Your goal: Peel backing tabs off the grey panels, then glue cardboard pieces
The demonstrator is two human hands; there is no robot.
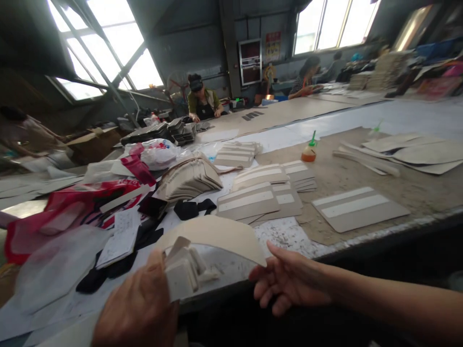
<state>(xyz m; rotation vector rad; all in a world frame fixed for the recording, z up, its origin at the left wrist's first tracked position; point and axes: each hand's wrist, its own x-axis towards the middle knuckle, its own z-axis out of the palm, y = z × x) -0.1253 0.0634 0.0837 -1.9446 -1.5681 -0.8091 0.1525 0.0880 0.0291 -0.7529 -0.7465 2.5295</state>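
My left hand (135,303) is low at the table's front edge, closed on a small bundle of white strips (186,272) and the left end of a curved beige cardboard piece (217,236). My right hand (285,282) reaches in from the right with fingers loosely curled, its thumb touching the lower right corner of that same bent piece. The piece arches up above the table (285,233) between both hands.
Beige cards with white stripes (258,197) lie in stacks ahead, one single card (358,208) to the right. An orange glue bottle (309,152) stands farther back. Red-and-white plastic bags (72,207) and black pieces (190,209) lie left. Other people work at the far end.
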